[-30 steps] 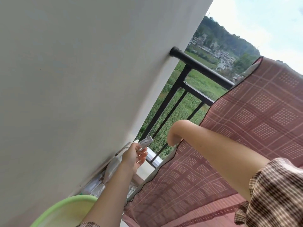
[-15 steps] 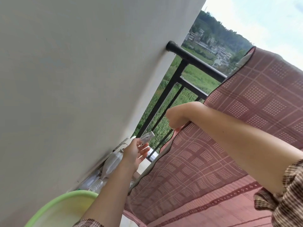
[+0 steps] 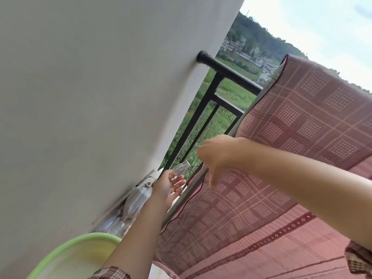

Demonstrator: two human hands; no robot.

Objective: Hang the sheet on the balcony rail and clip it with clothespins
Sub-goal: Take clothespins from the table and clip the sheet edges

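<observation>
A dusty-red checked sheet [image 3: 302, 137] hangs over the black balcony rail [image 3: 227, 73] and covers its right part. My left hand [image 3: 169, 186] is low by the wall and pinches a clear plastic clothespin [image 3: 181, 168] that points up toward the rail bars. My right hand [image 3: 217, 156] hovers just above and right of the clothespin, in front of the sheet's left edge. Its fingers hang loosely with one pointing down, and it holds nothing.
A white wall [image 3: 80, 97] fills the left side, and the rail ends in it. Several empty plastic bottles [image 3: 136, 200] lie along the foot of the wall. A light green basin [image 3: 70, 254] sits at the bottom left. Beyond the rail are fields and houses.
My right hand has come off the sheet's left edge and moved left and down toward the clothespin. My left hand keeps holding the clothespin in about the same place.
</observation>
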